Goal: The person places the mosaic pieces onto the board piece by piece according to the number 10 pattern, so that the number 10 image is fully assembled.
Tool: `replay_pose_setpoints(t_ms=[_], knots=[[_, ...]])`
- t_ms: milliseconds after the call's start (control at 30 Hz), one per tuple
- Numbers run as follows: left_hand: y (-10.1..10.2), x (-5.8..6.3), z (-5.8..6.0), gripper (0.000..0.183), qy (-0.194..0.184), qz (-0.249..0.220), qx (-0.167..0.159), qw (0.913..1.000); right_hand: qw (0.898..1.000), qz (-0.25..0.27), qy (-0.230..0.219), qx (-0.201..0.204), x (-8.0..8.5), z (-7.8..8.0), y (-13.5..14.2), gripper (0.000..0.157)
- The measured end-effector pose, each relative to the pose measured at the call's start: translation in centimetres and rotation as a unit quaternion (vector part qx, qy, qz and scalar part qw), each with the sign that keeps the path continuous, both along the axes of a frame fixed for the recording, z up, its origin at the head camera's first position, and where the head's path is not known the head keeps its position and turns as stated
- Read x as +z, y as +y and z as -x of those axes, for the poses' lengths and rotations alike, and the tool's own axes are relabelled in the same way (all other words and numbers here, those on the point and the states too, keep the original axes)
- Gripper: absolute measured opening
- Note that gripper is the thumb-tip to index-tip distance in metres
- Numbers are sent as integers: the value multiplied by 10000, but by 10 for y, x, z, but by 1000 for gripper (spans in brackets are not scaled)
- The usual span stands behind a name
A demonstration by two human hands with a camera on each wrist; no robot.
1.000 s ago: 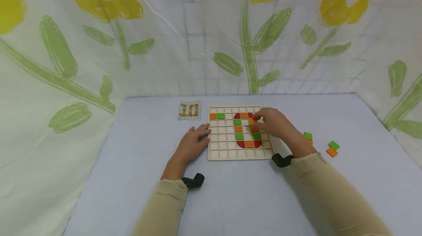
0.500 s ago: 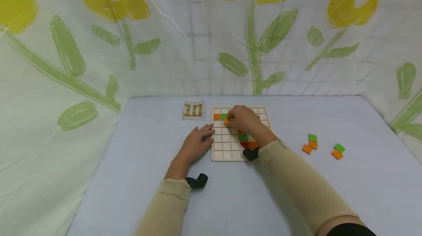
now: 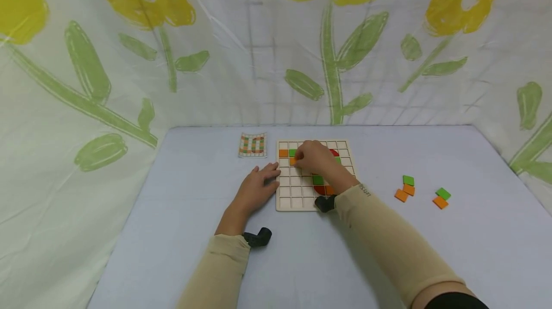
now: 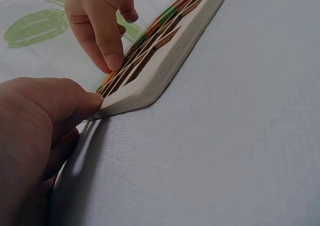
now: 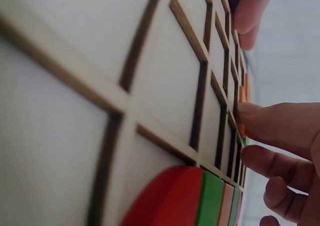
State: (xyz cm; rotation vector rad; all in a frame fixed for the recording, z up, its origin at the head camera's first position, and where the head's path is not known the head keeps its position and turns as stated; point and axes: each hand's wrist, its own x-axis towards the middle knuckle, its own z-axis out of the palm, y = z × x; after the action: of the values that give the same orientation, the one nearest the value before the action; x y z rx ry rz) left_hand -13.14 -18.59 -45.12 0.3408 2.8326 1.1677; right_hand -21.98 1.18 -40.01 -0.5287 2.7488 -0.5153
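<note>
On the table (image 3: 302, 261), right fingers (image 5: 280, 123) touch an orange tile (image 3: 293, 161).

the left hand (image 4: 37, 131) looms large at the left edge, the tip of its nearest digit touching the rim of a pale wooden board (image 4: 145, 94), other fingers in shadow below. the board slants up toward the top right, its thick edge in front, dark-sided grid cells behind. red, green and orange pieces (image 4: 167, 15) line its far side. the right hand (image 4: 100, 16) hangs in from the top, fingers pointing down, a sliver of orange by the lowest fingertips. pale cloth (image 4: 215, 126) lies beneath; a green leaf (image 4: 37, 27) shows on the white curtain (image 4: 30, 61) behind.
</note>
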Motion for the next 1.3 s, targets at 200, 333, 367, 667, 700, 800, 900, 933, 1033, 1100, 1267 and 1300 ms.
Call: replay_pose_setpoints(t_ms=[200,333,367,667,700,800,900,933,1033,1100,1267,1300], knots=[[4,-2,0,38,-36,-39,10,10000,10000,44,-76,-40,1,-3,4,22],[7,-2,0,38,-66,-67,-19,10000,9993,286,-55,-232,7,-9,17,27],[7,-2,0,38,-65,-52,-28,10000,9987,403,-57,-303,9,-11,24,29],[6,-1,3,39,44,97,10,9999,9862,1161,132,-1175,21,-39,109,39],[6,0,3,39,34,102,47,9999,9850,1160,128,-1275,23,-42,120,41],[3,2,3,39,34,94,132,9999,9809,1062,51,-1630,25,-50,155,47],[1,2,3,39,-16,115,186,9998,9753,875,-105,-2023,24,-57,190,54],[1,2,2,40,-46,95,186,9998,9730,780,-168,-2166,23,-60,202,56],[-1,1,2,40,-105,16,149,9998,9658,524,-343,-2514,16,-65,230,61],[-1,0,1,40,-117,-66,119,9998,9619,437,-485,-2654,11,-67,242,63],[1,-1,0,40,-129,-148,66,9998,9551,559,-544,-2860,0,-69,253,63],[1,-1,0,40,-132,-161,56,9998,9544,604,-519,-2878,-1,-70,253,62]])
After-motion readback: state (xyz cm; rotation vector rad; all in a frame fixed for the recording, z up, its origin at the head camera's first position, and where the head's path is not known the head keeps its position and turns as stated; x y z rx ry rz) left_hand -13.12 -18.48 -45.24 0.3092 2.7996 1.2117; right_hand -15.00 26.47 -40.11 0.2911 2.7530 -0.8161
